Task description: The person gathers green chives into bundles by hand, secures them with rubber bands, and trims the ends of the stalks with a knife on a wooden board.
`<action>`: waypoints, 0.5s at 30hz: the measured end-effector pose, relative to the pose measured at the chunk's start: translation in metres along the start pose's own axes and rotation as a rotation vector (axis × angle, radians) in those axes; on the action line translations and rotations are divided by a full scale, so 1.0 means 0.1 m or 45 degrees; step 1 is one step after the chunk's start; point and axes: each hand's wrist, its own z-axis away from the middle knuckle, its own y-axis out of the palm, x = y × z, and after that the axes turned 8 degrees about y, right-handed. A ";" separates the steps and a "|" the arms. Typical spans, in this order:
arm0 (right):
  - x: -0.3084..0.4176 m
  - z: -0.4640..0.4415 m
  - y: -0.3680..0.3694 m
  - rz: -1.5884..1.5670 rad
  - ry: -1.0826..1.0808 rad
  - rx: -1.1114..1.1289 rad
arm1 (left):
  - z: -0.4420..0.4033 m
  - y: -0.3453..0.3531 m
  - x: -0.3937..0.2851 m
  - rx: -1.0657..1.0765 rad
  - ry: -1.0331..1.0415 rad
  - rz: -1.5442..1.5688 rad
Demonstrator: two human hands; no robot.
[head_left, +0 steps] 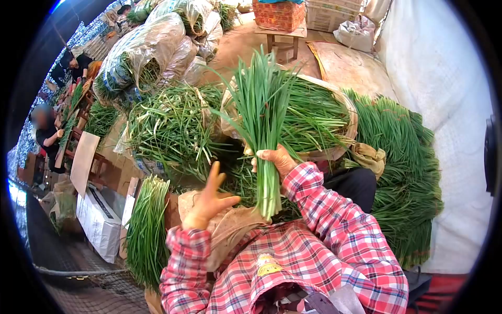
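At centre, head view: one bunch of green stalks (267, 128), leaves towards 12 o'clock, gripped by the right hand (283, 158). Between 7 and 8 o'clock: left hand (210, 201), spread, nothing held. At 10 o'clock: tangled heap of greens (170, 123). Stalks could be shed if the one-handed grip is slackened, no tie being seen.

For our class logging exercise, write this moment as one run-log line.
right hand: gripping chive-like bunch | left hand: open, holding nothing | nearby: loose greens heap
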 end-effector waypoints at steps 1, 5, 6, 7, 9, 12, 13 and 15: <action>-0.08 -0.04 0.02 0.019 -0.045 0.000 | -0.07 0.17 -0.07 -0.032 -0.239 0.482; -0.45 -0.12 0.15 -0.088 -0.132 -0.049 | -0.19 0.74 0.25 -0.022 -0.015 0.718; -0.48 -0.12 0.14 -0.036 -0.109 -0.021 | -0.15 0.75 0.21 0.012 -0.206 0.838; -0.51 -0.10 0.10 -0.040 -0.094 -0.023 | -0.12 0.76 0.20 0.042 -0.397 0.958; -0.50 -0.04 0.05 0.147 0.019 0.075 | -0.03 0.78 0.26 -0.044 -0.348 0.960; -0.17 0.07 -0.11 0.854 0.466 0.009 | 0.12 0.57 0.36 -0.168 -0.136 0.720; -0.03 0.03 -0.26 1.144 0.670 -0.082 | 0.16 0.48 0.38 -0.181 -0.142 0.714; 0.28 0.21 -0.05 1.102 0.353 -0.384 | 0.26 0.30 0.42 -0.181 -0.100 0.246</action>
